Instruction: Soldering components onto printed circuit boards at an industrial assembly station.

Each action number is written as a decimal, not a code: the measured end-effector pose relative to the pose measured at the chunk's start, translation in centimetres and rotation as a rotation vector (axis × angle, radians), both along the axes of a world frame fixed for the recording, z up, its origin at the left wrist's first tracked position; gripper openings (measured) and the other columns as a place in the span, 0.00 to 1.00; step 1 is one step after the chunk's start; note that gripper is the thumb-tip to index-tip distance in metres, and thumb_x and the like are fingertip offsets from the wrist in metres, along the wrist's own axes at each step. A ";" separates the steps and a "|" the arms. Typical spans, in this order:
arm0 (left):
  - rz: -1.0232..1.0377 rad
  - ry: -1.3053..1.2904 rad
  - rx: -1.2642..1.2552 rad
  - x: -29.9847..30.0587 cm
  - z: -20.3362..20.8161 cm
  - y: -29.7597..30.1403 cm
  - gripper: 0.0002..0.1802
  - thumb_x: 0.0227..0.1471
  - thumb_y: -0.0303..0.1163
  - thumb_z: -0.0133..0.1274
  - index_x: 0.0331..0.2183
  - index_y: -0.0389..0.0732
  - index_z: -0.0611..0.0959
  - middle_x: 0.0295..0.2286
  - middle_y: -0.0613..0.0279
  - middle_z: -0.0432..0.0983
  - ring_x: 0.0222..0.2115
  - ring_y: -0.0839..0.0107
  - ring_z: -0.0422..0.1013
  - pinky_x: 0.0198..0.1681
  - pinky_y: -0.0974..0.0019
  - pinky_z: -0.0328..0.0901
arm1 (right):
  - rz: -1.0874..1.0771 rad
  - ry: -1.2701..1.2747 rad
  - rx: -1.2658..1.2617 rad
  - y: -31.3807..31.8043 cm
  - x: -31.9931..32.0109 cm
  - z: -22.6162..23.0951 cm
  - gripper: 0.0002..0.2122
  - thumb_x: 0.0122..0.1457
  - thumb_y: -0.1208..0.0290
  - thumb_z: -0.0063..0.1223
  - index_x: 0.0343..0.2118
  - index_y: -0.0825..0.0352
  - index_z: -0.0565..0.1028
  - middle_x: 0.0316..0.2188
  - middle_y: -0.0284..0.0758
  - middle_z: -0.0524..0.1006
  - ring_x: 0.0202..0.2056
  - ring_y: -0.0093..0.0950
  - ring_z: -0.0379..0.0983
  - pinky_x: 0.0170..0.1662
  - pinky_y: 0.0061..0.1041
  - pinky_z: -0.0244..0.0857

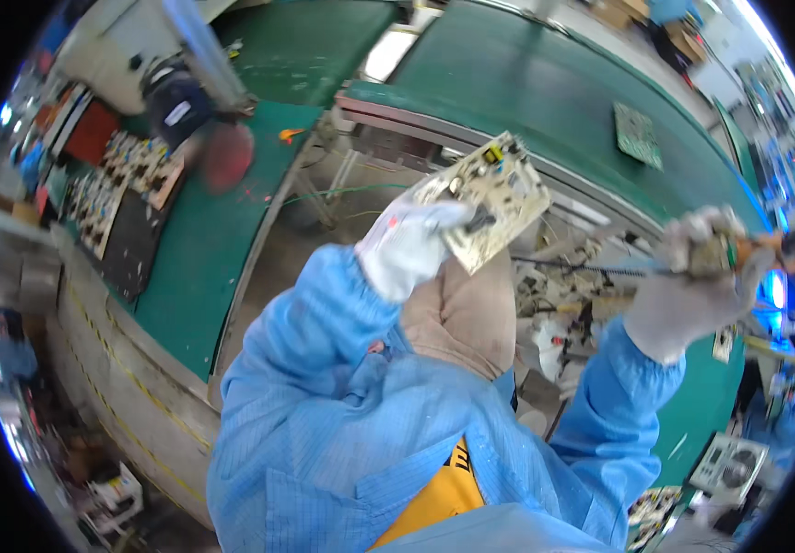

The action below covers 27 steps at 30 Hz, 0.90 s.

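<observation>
My left hand (pixel 416 241), in a white glove, grips a populated circuit board (pixel 499 198) by its near left edge. The board is pale and tilted, with a yellow part and several dark components on its face. My right hand (pixel 688 286), gloved in white as well, is raised at the right with its fingers curled round a greenish-brown object (pixel 713 255). Blur and the fingers hide what kind of thing it is; an orange part shows beside it. A thin dark cord or rod (pixel 591 268) runs leftward from near this hand.
A green conveyor belt (pixel 517 78) crosses ahead, carrying another circuit board (pixel 637 135). On the left, a green bench (pixel 190 267) holds several boards and an orange tool (pixel 291 135); a person in a dark cap (pixel 175 101) is there. Loose parts (pixel 563 295) lie between my arms.
</observation>
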State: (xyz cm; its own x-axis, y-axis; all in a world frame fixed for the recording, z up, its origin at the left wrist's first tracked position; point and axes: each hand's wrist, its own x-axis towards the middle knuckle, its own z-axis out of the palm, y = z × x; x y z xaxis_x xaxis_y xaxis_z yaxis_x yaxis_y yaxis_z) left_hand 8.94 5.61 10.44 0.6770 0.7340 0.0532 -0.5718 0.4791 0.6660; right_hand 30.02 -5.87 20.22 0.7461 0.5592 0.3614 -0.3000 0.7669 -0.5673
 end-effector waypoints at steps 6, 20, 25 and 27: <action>0.743 0.429 0.679 -0.4 -2.2 16.1 0.23 0.46 0.26 0.53 0.46 0.30 0.74 0.37 0.54 0.78 0.37 0.69 0.74 0.41 0.71 0.68 | -0.005 -0.067 -0.009 -5.3 6.1 -1.0 0.23 0.57 0.53 0.54 0.41 0.71 0.66 0.34 0.39 0.68 0.31 0.28 0.64 0.28 0.25 0.59; 0.996 1.687 0.933 -10.7 -4.0 37.3 0.35 0.41 0.27 0.51 0.55 0.44 0.69 0.48 0.46 0.71 0.51 0.53 0.67 0.55 0.58 0.61 | -0.901 -0.452 -0.442 -8.0 5.2 -3.4 0.22 0.61 0.56 0.47 0.51 0.68 0.63 0.45 0.43 0.69 0.43 0.33 0.70 0.42 0.31 0.72; 1.082 1.484 1.187 -10.6 -2.2 40.9 0.32 0.43 0.36 0.57 0.53 0.44 0.71 0.49 0.50 0.71 0.51 0.56 0.67 0.55 0.61 0.60 | -0.994 -0.667 -0.755 -7.7 4.4 -4.9 0.22 0.57 0.60 0.52 0.49 0.73 0.68 0.47 0.44 0.71 0.50 0.36 0.69 0.52 0.34 0.64; 1.017 1.496 1.307 -6.4 0.6 37.2 0.32 0.46 0.37 0.59 0.54 0.44 0.71 0.51 0.51 0.70 0.50 0.54 0.67 0.54 0.59 0.60 | -0.945 -0.694 -0.789 -8.0 3.9 -4.5 0.17 0.53 0.71 0.49 0.46 0.71 0.71 0.44 0.43 0.74 0.46 0.34 0.70 0.50 0.30 0.63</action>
State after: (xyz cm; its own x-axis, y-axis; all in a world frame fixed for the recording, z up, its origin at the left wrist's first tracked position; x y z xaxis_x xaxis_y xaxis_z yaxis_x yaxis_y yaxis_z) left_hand 2.56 42.84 11.07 0.2113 0.7559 0.6197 0.8047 -0.4944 0.3287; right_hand 33.88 -13.89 15.69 0.7500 0.1806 0.6363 0.6545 -0.0645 -0.7533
